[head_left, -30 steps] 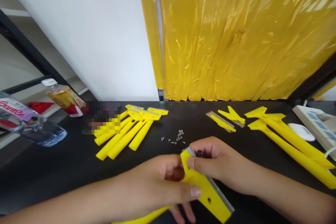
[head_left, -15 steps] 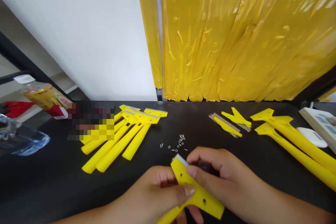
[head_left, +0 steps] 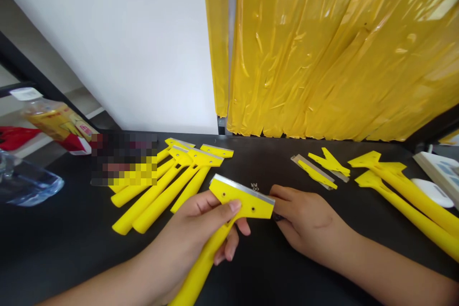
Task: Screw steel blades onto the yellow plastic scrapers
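Left hand (head_left: 190, 229) firmly grips a yellow plastic scraper (head_left: 242, 203) over the black workbench (head_left: 272, 272); right hand (head_left: 308, 220) pinches a small dark part (head_left: 276, 217) beside the head, whose screw holes (head_left: 252, 209) appear to need fastening.

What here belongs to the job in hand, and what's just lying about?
In hand:
left hand gripping a yellow scraper with a steel blade
right hand at its end, on a small dark item
small metal fasteners
more yellow scrapers

Lying about:
plastic bottles
power strip
yellow plastic curtain
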Available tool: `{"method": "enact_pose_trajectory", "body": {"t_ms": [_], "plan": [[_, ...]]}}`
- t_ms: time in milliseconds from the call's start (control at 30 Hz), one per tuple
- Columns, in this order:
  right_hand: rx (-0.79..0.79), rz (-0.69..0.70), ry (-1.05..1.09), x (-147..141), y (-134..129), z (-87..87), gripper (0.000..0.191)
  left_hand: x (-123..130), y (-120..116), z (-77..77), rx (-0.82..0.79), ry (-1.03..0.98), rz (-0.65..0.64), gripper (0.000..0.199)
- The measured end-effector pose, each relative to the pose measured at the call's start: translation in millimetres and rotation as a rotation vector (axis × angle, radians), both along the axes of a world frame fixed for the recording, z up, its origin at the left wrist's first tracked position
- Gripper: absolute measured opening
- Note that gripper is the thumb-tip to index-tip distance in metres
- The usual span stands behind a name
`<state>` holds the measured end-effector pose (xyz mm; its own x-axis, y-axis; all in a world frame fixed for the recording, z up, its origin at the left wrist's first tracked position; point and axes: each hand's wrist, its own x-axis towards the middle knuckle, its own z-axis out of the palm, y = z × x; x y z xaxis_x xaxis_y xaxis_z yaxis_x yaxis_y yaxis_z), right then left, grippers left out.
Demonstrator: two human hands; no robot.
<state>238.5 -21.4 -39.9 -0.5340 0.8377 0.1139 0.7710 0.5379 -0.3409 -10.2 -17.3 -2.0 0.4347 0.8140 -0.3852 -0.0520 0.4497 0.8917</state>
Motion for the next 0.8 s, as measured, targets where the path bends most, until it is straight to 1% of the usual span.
{"method": "enact_pose_trajectory", "body": {"t_ms": [67,167,267,433,567,667,733,800], "plan": [[0.000,-0.032,0.017,0.5,1.3,-2.2,0.038,0.3,0.0,-0.5,0.011,-0.009,0.012,0.037],[-0.071,-0.098,0.142,3.8,4.7,-5.9,0.027,1.2,-1.4,-0.2,0.019,-0.019,0.006,0.035],[-0.104,-0.143,0.208,7.2,7.6,-8.5,0.021,2.0,-3.2,1.0,0.010,-0.026,0.016,0.033],[-0.065,-0.089,0.194,7.7,10.6,-10.5,0.019,3.0,-2.4,1.8,0.000,-0.028,0.041,0.029],[-0.042,-0.091,0.153,7.5,11.5,-11.7,0.018,4.7,-1.7,0.9,0.019,-0.025,0.025,0.032],[-0.034,-0.093,0.135,7.5,9.7,-7.1,0.018,4.9,-3.8,0.5,0.017,-0.026,0.005,0.033],[-0.034,-0.087,0.148,5.7,6.6,1.0,0.017,4.5,-5.9,0.3,0.014,-0.037,-0.001,0.033],[-0.114,-0.125,0.267,1.6,1.6,12.1,0.015,4.2,-8.0,-0.5,0.006,-0.067,0.001,0.032]]}}
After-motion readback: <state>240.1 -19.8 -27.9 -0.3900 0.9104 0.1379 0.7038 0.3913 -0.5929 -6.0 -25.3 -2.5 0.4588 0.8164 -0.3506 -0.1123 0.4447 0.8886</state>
